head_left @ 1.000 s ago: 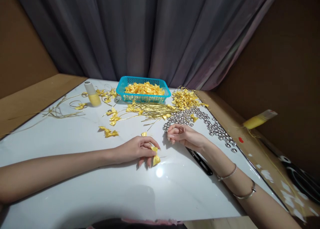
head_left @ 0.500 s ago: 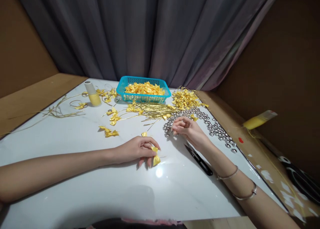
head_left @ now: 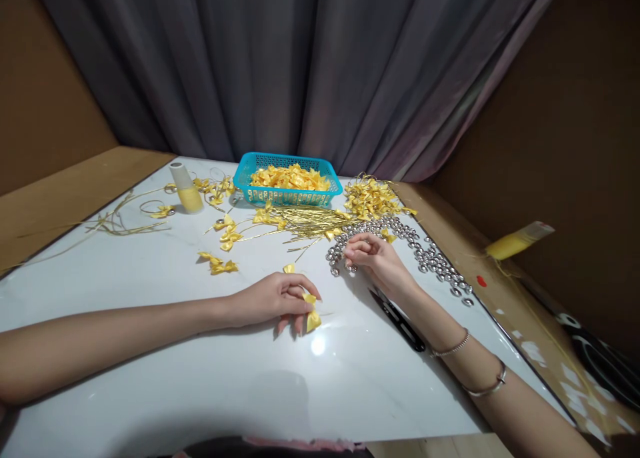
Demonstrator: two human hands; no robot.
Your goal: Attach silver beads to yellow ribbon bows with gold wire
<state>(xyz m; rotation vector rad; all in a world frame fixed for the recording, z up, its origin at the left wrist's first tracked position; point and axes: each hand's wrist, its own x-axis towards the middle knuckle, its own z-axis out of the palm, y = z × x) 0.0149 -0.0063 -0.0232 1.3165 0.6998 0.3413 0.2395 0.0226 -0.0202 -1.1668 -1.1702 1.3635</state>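
My left hand (head_left: 283,299) rests low over the white table, its thumb and fingers closed on a yellow ribbon bow (head_left: 313,315). A thin thread sticks out to the right of that bow. Part of another yellow bow (head_left: 289,269) shows just behind the hand. My right hand (head_left: 373,259) is at the near left end of a spread of small silver beads (head_left: 427,251). Its fingers are pinched together; what they hold, if anything, is too small to make out. Black thread snips (head_left: 400,321) lie beside my right forearm.
A blue basket (head_left: 287,197) full of yellow bows stands at the back. Gold cords (head_left: 310,222) lie before it, with a heap of bows (head_left: 371,198) to their right. A yellow thread spool (head_left: 187,191) stands left; another (head_left: 520,240) lies on the right ledge.
My right hand and forearm have shifted very slightly left, the fingers still pinched by the beads. The left hand keeps its place with the bow.
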